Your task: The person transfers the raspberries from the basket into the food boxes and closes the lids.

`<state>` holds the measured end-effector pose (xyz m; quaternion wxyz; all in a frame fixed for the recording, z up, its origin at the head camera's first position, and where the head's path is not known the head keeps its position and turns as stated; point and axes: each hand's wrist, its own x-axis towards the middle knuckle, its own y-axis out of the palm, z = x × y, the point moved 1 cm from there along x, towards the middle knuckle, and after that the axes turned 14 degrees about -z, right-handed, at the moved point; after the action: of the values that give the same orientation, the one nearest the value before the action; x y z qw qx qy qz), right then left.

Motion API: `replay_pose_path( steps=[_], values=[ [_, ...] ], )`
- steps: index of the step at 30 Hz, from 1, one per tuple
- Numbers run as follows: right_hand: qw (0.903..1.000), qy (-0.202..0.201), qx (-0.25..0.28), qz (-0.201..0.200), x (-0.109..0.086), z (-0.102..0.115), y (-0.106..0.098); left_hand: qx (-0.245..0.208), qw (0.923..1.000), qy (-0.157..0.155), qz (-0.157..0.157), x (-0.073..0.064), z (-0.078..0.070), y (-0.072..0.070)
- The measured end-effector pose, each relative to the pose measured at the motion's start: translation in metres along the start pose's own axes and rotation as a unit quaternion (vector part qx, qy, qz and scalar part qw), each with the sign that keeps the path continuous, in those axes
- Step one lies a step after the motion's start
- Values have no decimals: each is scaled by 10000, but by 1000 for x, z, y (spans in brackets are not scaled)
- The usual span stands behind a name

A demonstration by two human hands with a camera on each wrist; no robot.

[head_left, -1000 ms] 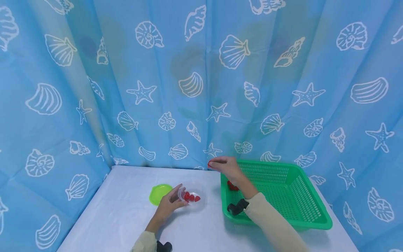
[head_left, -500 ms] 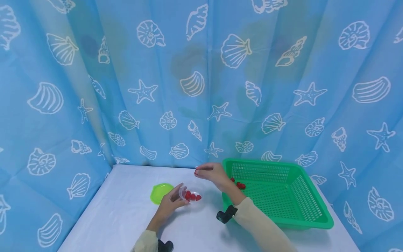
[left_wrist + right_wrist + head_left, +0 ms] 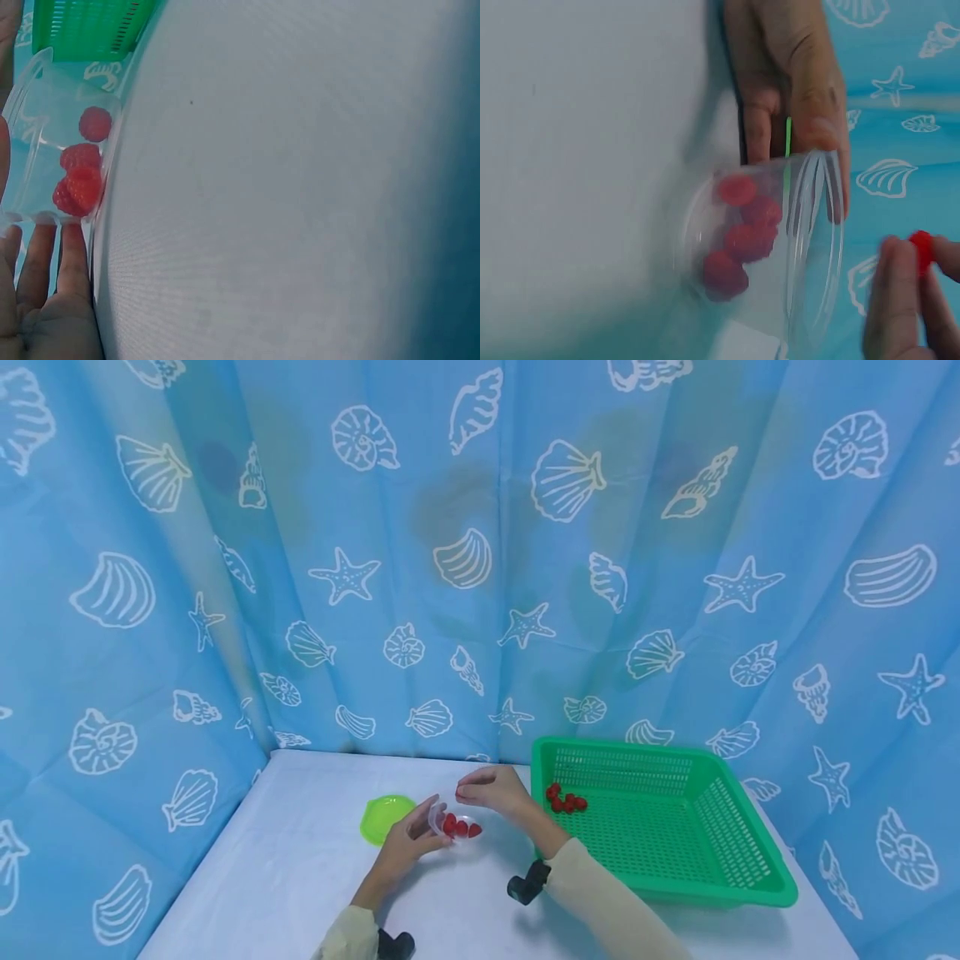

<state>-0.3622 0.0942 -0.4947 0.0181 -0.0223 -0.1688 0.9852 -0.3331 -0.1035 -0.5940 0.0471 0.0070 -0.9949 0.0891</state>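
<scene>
My left hand (image 3: 403, 845) grips the side of a clear plastic container (image 3: 814, 232) on the white table, thumb at the near side and fingers at the far side. Several red raspberries (image 3: 750, 241) lie in the bottom of it. Just above its opening, my right hand (image 3: 497, 790) pinches another raspberry (image 3: 922, 253) between thumb and fingertips. In the left wrist view, the left fingers (image 3: 73, 259) touch the container's wall beside the raspberries.
A green slotted basket (image 3: 720, 892) stands on the right of the table, with several raspberries (image 3: 568, 805) in its back left corner. Left of the container lies a lime-green lid (image 3: 384, 818). Behind the white table (image 3: 300, 860) hangs a blue shell-print curtain (image 3: 420, 568).
With a raspberry pinched in it, my right hand has moved left and down from the basket's edge to above the container. The left hand has stayed on the container.
</scene>
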Motion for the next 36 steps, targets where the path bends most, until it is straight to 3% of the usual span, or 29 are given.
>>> replay_pose_path(
  steps=[5, 21, 36],
  values=[
    [9967, -162, -751, -252, 1, -4, 7, -34, 10000, 35, -13, 1, 2, 0],
    [9948, 116, -1009, -41, 10, -13, 21, -173, 9998, -18, 46, 2, 3, 0],
    [9885, 7, -1507, 94, 14, -11, 28, -109, 9999, -14, 1, 0, -2, 1]
  ],
)
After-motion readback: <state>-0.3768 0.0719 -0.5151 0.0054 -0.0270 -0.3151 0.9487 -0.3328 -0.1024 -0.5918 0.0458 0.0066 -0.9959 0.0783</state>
